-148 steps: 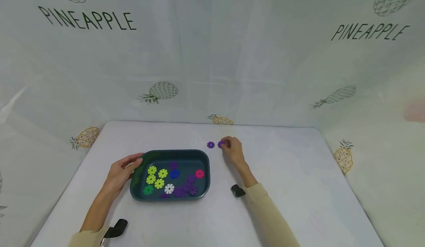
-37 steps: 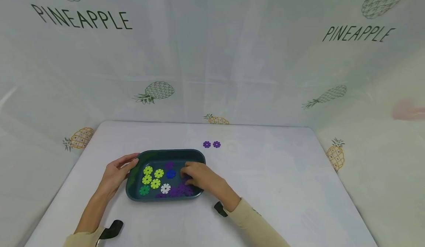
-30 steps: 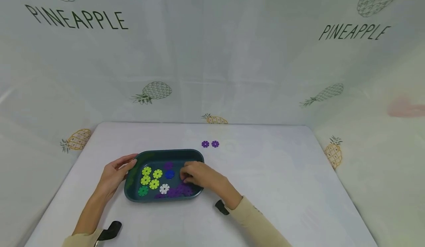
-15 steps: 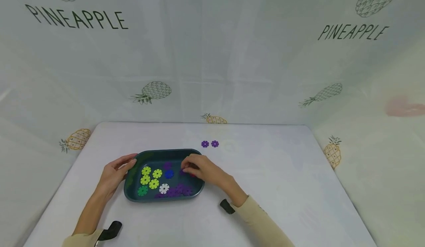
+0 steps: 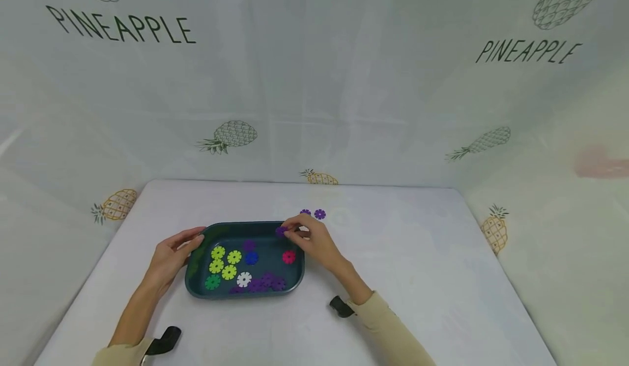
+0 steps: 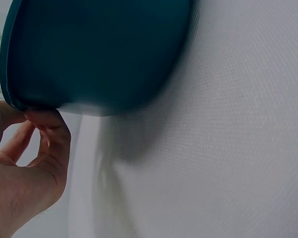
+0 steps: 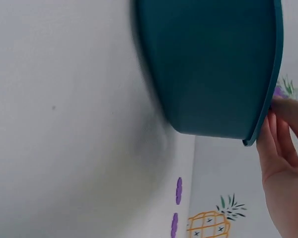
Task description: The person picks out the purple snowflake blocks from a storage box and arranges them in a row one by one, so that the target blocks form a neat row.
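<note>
My left hand [image 5: 169,257] grips the far left corner of a dark teal tray [image 5: 236,295]; in the left wrist view its thumb and finger pinch the rim. Over the tray's far right edge, my right hand [image 5: 314,240] pinches a purple notched plastic disc [image 5: 281,231] between thumb and fingers. Inside the tray lie several yellow discs [image 5: 229,272], a green one [image 5: 212,282], a white one [image 5: 244,279], a blue one [image 5: 251,258], a red-pink one [image 5: 289,257] and several purple ones [image 5: 267,279]. The right wrist view shows mainly the tray's outer wall [image 7: 213,69].
Behind the tray, two purple discs [image 5: 320,214] lie side by side on the white table [image 5: 417,267]; my right hand partly covers the left one. A curtain [image 5: 344,82] printed with pineapples hangs behind the table. Black wrist straps [image 5: 164,341] stick out at both sleeves.
My right hand put down a second purple disc behind the tray, then reached in and picked up another. It has now risen toward the far right edge, uncovering the red-pink disc.
</note>
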A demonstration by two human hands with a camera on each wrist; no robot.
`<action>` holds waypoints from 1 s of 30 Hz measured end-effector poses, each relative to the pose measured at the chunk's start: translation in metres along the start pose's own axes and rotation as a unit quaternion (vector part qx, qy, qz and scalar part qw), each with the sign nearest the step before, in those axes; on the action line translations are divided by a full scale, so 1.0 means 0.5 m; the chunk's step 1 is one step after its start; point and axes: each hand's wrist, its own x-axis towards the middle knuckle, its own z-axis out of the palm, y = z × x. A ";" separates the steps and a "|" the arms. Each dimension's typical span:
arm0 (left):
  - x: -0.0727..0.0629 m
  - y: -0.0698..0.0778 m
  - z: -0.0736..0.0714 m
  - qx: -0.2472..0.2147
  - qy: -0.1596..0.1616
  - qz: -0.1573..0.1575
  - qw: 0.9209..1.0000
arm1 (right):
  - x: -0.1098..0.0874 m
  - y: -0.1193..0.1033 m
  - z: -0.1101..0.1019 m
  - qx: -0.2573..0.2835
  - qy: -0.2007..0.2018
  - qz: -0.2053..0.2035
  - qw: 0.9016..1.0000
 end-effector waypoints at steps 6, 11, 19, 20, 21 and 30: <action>-0.003 0.000 0.002 0.002 0.001 0.000 1.000 | 0.000 0.015 -0.011 0.073 0.071 0.025 0.994; -0.004 0.001 0.002 0.000 0.002 0.003 1.000 | 0.002 0.029 -0.027 0.094 0.116 0.057 0.987; -0.003 0.005 0.001 0.002 0.003 -0.002 1.000 | 0.000 0.044 -0.062 0.106 0.191 0.128 0.967; -0.002 0.005 0.001 0.001 0.002 -0.002 1.000 | -0.001 0.039 -0.067 0.109 0.194 0.137 0.965; -0.002 0.005 0.000 0.002 0.003 -0.002 1.000 | -0.001 0.035 -0.073 0.112 0.196 0.146 0.963; 0.001 0.000 0.001 -0.002 0.003 -0.008 1.000 | -0.010 0.093 -0.095 0.100 0.228 0.212 0.945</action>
